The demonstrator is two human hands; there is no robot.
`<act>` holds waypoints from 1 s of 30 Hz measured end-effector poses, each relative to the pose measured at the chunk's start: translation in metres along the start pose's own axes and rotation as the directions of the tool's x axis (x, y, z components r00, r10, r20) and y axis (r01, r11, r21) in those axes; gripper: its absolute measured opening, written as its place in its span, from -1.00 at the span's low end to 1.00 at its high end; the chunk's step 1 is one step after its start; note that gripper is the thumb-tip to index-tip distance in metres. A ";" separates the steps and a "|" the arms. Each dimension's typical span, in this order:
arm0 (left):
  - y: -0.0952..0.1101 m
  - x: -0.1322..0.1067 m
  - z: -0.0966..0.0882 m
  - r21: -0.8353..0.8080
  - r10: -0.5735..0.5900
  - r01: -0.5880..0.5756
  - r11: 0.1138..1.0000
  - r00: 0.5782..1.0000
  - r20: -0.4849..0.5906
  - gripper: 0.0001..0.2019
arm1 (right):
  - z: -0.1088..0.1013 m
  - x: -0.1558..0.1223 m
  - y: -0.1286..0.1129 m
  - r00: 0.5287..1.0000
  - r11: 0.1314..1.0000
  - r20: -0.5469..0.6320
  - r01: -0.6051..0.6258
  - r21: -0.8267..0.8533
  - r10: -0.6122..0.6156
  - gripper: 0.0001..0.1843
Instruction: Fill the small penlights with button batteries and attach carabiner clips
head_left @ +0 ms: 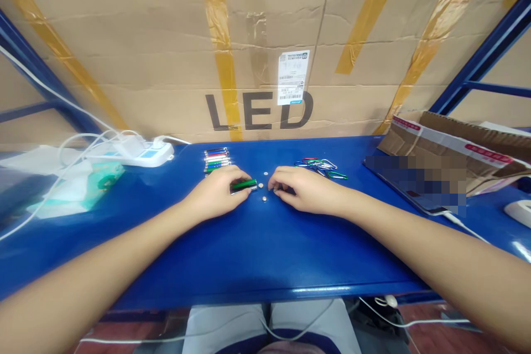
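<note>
My left hand (pixel 218 193) rests on the blue table (pixel 257 249) with its fingers closed round a small green tube-shaped torch (pixel 244 184). Just to the right, my right hand (pixel 301 189) lies knuckles up, fingertips pinched on a small part I cannot make out. Between the two hands lie three small round silver button cells (pixel 264 198). Behind my left hand sits a row of several small coloured torches (pixel 216 159). Behind my right hand is a heap of coloured carabiner clips (pixel 321 166).
A white power strip (pixel 143 152) with white cables lies at the back left beside clear plastic bags (pixel 70 188). A phone on a cable (pixel 418 191) and an open cardboard box (pixel 456 146) stand at the right. A large "LED" carton (pixel 257 55) walls the back.
</note>
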State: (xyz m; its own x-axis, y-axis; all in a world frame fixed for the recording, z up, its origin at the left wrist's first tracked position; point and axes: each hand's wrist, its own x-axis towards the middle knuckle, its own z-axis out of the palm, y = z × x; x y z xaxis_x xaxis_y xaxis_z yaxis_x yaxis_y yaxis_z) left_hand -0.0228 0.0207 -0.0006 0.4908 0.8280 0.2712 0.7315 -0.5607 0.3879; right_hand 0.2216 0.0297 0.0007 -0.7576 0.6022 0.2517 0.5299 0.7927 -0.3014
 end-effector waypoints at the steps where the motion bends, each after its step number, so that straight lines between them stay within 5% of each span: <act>1: 0.000 0.000 0.000 -0.002 0.000 0.000 1.000 1.000 -0.001 -0.76 | 0.000 0.000 0.000 1.000 1.000 0.002 0.000 0.001 0.000 -0.78; 13: 0.000 0.001 0.000 -0.074 0.018 -0.022 0.997 0.998 -0.052 -0.84 | 0.003 0.001 -0.001 0.999 0.998 -0.049 0.022 0.063 -0.019 -0.77; 16: 0.001 0.001 0.000 -0.092 0.023 -0.030 0.995 0.997 -0.077 -0.84 | 0.004 0.002 -0.003 0.991 0.983 -0.128 -0.001 0.185 0.025 -0.79; 21: 0.004 0.000 0.001 -0.144 0.077 -0.098 0.985 0.986 -0.147 -0.83 | 0.005 0.007 -0.004 0.953 0.795 -0.189 -0.079 0.602 0.238 -0.86; 25: 0.010 -0.003 0.002 -0.163 0.191 -0.232 0.959 0.953 -0.233 -0.84 | 0.004 0.007 -0.009 0.943 0.622 -0.186 -0.028 0.782 0.276 -0.80; 30: 0.019 -0.007 0.004 -0.166 0.242 -0.299 0.940 0.925 -0.294 -0.87 | -0.001 0.002 -0.026 0.952 0.620 -0.207 0.025 0.784 0.224 -0.83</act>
State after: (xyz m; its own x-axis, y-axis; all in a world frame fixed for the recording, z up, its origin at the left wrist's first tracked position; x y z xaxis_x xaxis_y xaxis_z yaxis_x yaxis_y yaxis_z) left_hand -0.0111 0.0044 0.0013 0.4914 0.6275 0.6040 0.4621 -0.7757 0.4299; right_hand 0.2066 0.0103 0.0105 -0.5241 0.7707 0.3625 0.0108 0.4316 -0.9020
